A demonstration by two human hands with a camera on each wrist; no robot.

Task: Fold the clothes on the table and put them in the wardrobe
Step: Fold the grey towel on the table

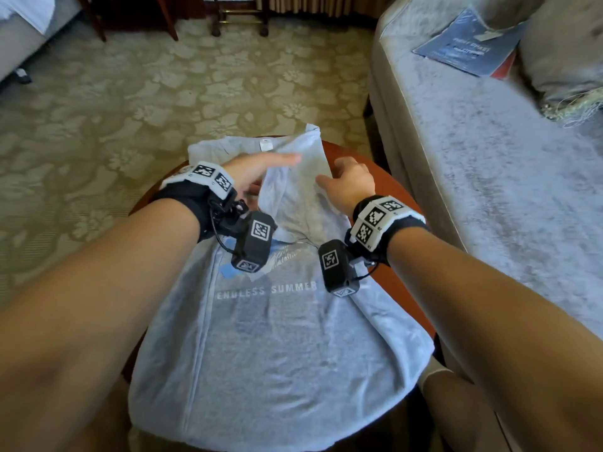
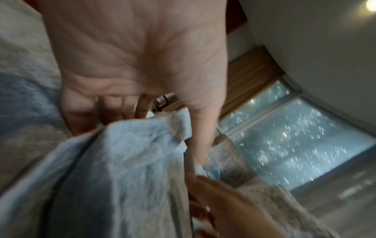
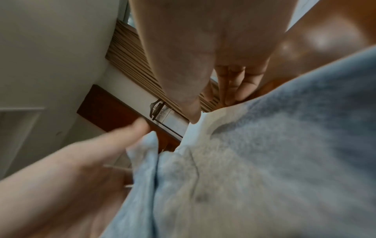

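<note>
A light grey T-shirt (image 1: 277,337) printed "ENDLESS SUMMER" lies front up on a round red-brown table (image 1: 339,150), collar at the far side. Its left side is folded in lengthwise, and a raised flap of cloth stands near the collar. My left hand (image 1: 261,169) reaches across that flap with straight fingers, palm (image 2: 132,56) against the fabric (image 2: 122,161). My right hand (image 1: 350,181) is at the shirt's far right edge. Its thumb (image 3: 193,112) lies on the cloth (image 3: 264,161) and its fingers curl behind the edge. Both wrist views are blurred.
A pale sofa (image 1: 489,190) runs along the right, close to the table, with a blue booklet (image 1: 470,47) and a cushion (image 1: 561,44) on it. Patterned carpet (image 1: 130,109) lies beyond the table. Dark furniture legs (image 1: 241,17) stand at the back.
</note>
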